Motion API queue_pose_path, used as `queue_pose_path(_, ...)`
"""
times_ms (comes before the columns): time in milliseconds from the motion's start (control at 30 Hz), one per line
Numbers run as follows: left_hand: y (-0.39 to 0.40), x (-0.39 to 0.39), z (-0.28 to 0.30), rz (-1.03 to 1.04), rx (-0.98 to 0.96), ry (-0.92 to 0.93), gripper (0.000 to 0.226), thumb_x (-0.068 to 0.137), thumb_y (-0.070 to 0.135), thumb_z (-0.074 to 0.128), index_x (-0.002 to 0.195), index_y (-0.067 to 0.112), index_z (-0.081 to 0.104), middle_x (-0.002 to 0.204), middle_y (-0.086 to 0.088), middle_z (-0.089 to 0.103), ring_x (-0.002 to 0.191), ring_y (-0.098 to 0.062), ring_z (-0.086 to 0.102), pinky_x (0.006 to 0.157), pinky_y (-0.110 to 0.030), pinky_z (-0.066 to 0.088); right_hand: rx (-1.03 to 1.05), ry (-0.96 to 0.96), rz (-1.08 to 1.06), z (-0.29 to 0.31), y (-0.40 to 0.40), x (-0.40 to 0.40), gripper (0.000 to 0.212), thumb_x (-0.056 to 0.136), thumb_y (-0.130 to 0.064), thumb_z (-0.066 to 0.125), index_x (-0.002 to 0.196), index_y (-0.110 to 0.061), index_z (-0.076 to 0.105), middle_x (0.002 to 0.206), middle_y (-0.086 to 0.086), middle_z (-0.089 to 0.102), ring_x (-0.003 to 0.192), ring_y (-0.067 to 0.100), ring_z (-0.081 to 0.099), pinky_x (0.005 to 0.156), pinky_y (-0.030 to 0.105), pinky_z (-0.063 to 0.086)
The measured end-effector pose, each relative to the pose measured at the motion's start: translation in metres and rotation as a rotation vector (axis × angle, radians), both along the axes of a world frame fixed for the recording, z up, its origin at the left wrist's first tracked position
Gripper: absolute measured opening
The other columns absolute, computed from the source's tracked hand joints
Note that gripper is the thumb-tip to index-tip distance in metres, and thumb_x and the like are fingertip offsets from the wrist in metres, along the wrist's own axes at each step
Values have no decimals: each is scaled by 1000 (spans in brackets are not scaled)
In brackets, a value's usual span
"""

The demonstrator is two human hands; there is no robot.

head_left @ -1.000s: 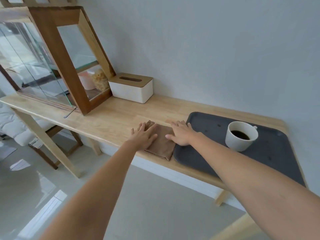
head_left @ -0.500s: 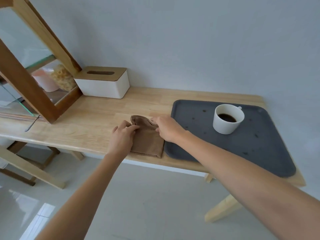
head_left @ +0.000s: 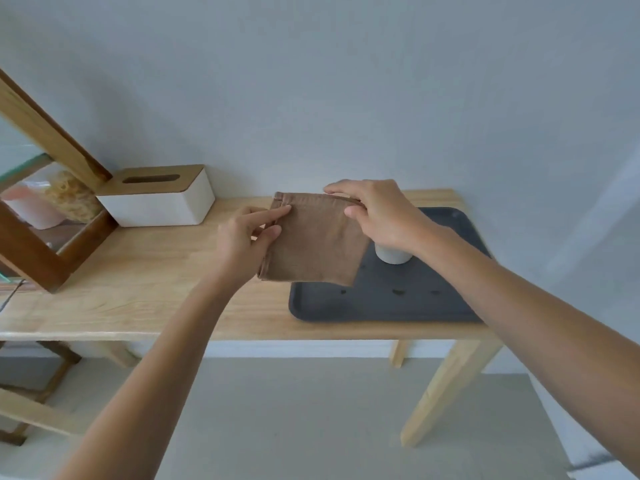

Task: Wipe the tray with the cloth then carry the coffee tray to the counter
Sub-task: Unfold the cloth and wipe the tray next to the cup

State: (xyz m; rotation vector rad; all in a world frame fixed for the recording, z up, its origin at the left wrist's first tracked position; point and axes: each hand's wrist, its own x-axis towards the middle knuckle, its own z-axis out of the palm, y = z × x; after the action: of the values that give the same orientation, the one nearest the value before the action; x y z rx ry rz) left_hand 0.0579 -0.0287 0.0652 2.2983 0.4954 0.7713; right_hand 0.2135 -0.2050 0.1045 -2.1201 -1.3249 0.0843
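From the head view, the only one given, both hands hold the cloth (head_left: 313,239) up off the table (head_left: 138,271), in front of the tray's near-left part. The left hand (head_left: 247,242) pinches the cloth's left edge, thumb and forefinger closed on the fabric near its upper corner, the other fingers curled behind. The right hand (head_left: 381,216) grips the top edge, fingers folded over the hem from behind and thumb pressed on the near side. Held by two edges like this, the folded brown cloth hangs flat and stretched, which looks like a way to square or refold it into a pad before wiping. The tray (head_left: 381,303), dark grey, lies at the right end of the table, close to the front edge; several dark spots (head_left: 398,292) show on its near half, likely what the wipe is for. The cup (head_left: 393,254) stands on the tray, mostly hidden behind the right wrist, so only its white base shows. It will have to be wiped around or lifted. A tissue box (head_left: 159,199) sits well to the left by the wall, beside a wooden cabinet (head_left: 41,216), both clear of the work. No wiping has begun.
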Motion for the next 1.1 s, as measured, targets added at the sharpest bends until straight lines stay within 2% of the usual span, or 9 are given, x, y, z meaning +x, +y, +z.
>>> queue_pose_path(133, -22, 22, -25, -96, -113, 93, 40, 89, 11, 62, 120, 37, 63, 107, 4, 62, 78, -18, 64, 78, -31, 51, -157, -93, -68, -28, -27, 13, 39, 97, -9, 47, 128, -31, 57, 127, -3, 64, 118, 20, 57, 100, 49, 44)
queue_pose_path(267, -40, 28, -53, -54, -48, 206, 44, 87, 13, 65, 127, 29, 60, 105, 3, 61, 75, -11, 60, 73, -19, 48, -329, -63, 8, -57, -44, 5, 34, 98, -9, 43, 125, -17, 62, 110, 8, 65, 104, 26, 59, 92, 41, 48)
queue_pose_path(333, -45, 23, -62, -35, -13, 231, 45, 88, 16, 65, 131, 26, 57, 108, 1, 60, 80, -10, 60, 75, -17, 47, -358, -182, 23, -70, -46, 0, 34, 96, -5, 44, 122, -15, 64, 110, 9, 60, 107, 27, 56, 90, 38, 48)
queue_pose_path(400, -45, 15, -71, 2, 29, 239, 47, 91, 22, 61, 137, 23, 51, 115, -1, 58, 97, -15, 59, 84, -25, 47, -368, -288, 29, -85, -42, -4, 40, 94, 0, 45, 126, -16, 61, 128, 10, 50, 124, 29, 46, 98, 36, 43)
queue_pose_path(467, -46, 3, -78, 60, 16, 249, 51, 94, 32, 53, 142, 19, 42, 127, -6, 54, 115, -22, 52, 94, -31, 41, -333, -274, 83, -95, -38, -9, 44, 97, -3, 42, 137, -17, 51, 151, 9, 35, 144, 26, 27, 114, 36, 32)
queue_pose_path(567, -51, -16, -97, 86, -41, 372, 64, 92, 55, 40, 140, 12, 34, 136, -9, 50, 129, -28, 43, 109, -48, 28, -345, -119, 216, -104, -29, -14, 46, 103, -27, 34, 149, -22, 31, 161, -1, 18, 150, 16, 6, 122, 36, 16)
queue_pose_path(633, -56, -26, -110, 67, -30, 453, 80, 85, 69, 30, 143, 15, 26, 146, -3, 41, 140, -23, 30, 116, -52, 11, -418, -63, 261, -111, -25, -13, 50, 103, -38, 28, 152, -28, 21, 163, -5, 11, 150, 14, 1, 122, 39, 14)
queue_pose_path(733, -63, -28, -117, 88, -2, 468, 79, 90, 62, 33, 152, 19, 9, 158, 8, 21, 148, -11, 2, 117, -45, -9, -461, -129, 273, -123, -16, -10, 49, 104, -38, 23, 152, -32, 16, 163, -7, 9, 150, 13, 2, 122, 41, 15)
queue_pose_path(1100, -62, -25, -116, 129, -51, 434, 73, 91, 55, 43, 151, 28, 12, 159, 9, 18, 148, -11, -2, 118, -43, -10, -417, -146, 162, -137, 40, 14, 49, 104, -31, 24, 152, -25, 18, 163, -2, 11, 150, 19, 7, 120, 40, 15)
